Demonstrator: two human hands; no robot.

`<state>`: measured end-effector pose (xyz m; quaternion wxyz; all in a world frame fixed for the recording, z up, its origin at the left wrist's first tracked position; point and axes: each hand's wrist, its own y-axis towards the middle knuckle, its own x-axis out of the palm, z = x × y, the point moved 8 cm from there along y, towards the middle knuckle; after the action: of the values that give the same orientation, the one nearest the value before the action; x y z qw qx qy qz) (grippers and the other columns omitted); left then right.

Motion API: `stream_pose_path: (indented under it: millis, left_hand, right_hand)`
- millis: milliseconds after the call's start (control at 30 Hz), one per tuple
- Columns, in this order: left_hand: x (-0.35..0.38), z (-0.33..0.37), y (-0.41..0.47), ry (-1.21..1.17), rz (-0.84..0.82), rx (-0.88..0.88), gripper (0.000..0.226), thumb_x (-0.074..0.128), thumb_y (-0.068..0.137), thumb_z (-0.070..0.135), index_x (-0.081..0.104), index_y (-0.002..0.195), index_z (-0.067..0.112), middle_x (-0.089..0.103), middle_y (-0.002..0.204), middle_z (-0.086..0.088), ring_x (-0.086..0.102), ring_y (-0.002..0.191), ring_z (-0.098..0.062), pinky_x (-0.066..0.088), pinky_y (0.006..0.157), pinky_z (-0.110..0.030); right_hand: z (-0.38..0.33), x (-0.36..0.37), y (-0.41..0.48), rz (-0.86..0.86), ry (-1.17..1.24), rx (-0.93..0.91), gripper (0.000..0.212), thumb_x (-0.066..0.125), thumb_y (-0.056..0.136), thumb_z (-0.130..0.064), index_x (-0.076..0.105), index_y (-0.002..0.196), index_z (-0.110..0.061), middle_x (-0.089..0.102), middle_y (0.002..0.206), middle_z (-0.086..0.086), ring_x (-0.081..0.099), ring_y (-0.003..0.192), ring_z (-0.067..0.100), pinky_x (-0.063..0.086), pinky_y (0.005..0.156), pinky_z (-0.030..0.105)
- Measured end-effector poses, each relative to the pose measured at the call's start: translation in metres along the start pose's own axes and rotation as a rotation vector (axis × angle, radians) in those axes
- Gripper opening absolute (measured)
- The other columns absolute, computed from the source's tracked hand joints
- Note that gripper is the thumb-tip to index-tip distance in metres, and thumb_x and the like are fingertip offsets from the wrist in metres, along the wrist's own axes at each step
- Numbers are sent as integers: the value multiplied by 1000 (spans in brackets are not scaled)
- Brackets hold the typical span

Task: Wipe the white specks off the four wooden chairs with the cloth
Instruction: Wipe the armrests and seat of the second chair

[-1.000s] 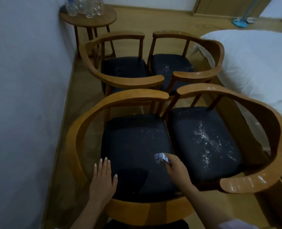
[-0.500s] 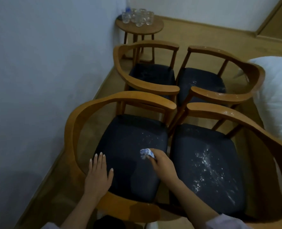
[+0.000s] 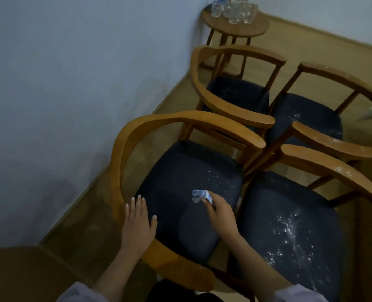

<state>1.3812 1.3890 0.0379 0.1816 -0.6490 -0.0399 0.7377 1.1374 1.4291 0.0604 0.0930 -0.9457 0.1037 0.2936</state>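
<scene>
On near-left seat (image 3: 176,171), mid-right: right hand (image 3: 221,211) pinches bunched cloth (image 3: 199,195), left hand (image 3: 138,223) flat, fingers straight, at near-left edge; best sweep firmly toward specks (image 3: 215,178) by far-right corner.

Cloth (image 3: 200,196): crumpled, blue-white — on the near left seat.
Chairs (image 3: 191,119): four, wooden, dark seats — white specks (image 3: 289,232) heaviest near right.

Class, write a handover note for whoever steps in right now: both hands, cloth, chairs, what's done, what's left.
Left hand lies flat on the front edge of the near-left chair. Right hand pinches the crumpled cloth on that seat.
Done: most of that seat looks clean; specks sit near its back right corner.
Left: near-right chair heavily specked; far-right chair specked on seat and armrest; far-left chair faintly.
</scene>
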Motion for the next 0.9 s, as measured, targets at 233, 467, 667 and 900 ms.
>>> stream_pose_path:
  millis: [233,467,667,900]
  left_hand:
    - [19,-7,-27,-71,25,-200,66,18,99,47,-4,148,9,-8,157,-8,-11,144,-19,-7,117,-37]
    - [50,-2,-41,-84,64,-348,67,18,98,47,-7,147,7,-9,157,-10,-18,138,-17,-11,114,-37]
    - [71,-5,-47,-122,135,-411,69,17,98,48,-12,146,10,-17,155,-8,-20,141,-20,-12,114,-35]
    - [81,-10,-50,-152,264,-385,67,23,99,44,-3,149,7,-10,156,-7,-15,143,-19,-9,115,-34]
  right_hand:
    - [11,7,17,-123,2,-49,26,48,99,-37,60,122,-34,64,114,-19,58,104,-2,51,87,30]
    - [19,22,26,-307,61,-197,23,48,100,-31,57,118,-43,64,112,-23,59,103,-5,47,85,18]
    - [31,49,23,-381,64,-265,25,48,100,-31,52,111,-52,62,106,-30,58,100,-9,43,81,8]
    - [54,74,12,-411,71,-288,24,49,100,-27,63,119,-27,60,81,-27,58,78,-11,40,66,7]
